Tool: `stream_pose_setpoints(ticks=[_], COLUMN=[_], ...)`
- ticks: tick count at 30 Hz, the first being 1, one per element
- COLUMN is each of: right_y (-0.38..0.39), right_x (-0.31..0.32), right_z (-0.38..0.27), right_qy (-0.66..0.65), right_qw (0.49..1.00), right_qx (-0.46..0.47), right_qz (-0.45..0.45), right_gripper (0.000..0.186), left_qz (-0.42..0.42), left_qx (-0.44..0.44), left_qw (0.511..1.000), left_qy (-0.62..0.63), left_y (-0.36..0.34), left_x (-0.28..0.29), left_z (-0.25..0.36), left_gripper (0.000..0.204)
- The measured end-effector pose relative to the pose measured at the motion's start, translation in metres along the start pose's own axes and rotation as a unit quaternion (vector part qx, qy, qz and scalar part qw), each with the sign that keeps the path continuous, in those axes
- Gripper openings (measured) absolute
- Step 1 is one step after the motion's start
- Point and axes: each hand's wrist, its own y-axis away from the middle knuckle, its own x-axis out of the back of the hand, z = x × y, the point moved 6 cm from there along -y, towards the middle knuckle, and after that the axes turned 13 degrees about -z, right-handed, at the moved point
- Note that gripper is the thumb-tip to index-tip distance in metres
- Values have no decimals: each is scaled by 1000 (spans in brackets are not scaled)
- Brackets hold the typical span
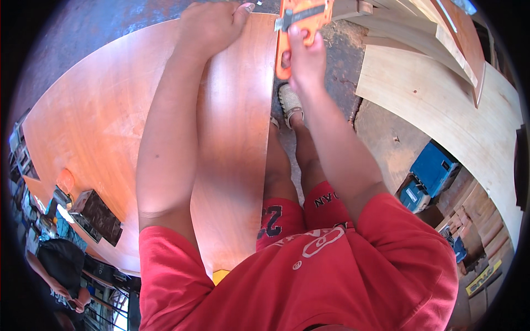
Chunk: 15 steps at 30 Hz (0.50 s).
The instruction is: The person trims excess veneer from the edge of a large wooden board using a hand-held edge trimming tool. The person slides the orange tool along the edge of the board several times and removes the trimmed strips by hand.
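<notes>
Head view; a reddish-brown board point(110, 121) lies flat, filling the left and centre of the view; its straight right edge runs from the top centre down toward the body. Left hand point(212, 25) is pressed palm-down on the board at its far end, close to that edge; fingers spread flat, gripping nothing. Right hand point(305, 58) is closed round the handle of an orange saw point(301, 16); the saw sits just right of the board's edge, at the top of the view, near the left hand but apart from it; whether its blade touches the board cannot be told. Below the right hand, a sandalled foot point(290, 103) stands on the floor point(386, 143). Pale plywood sheets point(441, 105) lie to the right, well apart from both hands; a blue case point(433, 168) sits beside them. A dark box point(96, 216) rests on the board's near left part.
</notes>
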Motion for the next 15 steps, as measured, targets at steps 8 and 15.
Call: stream_pose_setpoints(ticks=[8,15], right_y=[-61,-90], right_x=[-1,-20], right_z=[-34,-49], right_qy=[245,330], right_qw=[955,883], right_qx=[-37,-34], right_qz=[-165,-331], right_gripper=[27,31], left_qz=[-22,-30], left_qx=[-2,-7], left_qw=[1000,997], left_qy=[0,64], left_y=[2,4], left_x=[-2,3], left_z=[-4,-2], left_gripper=[48,44])
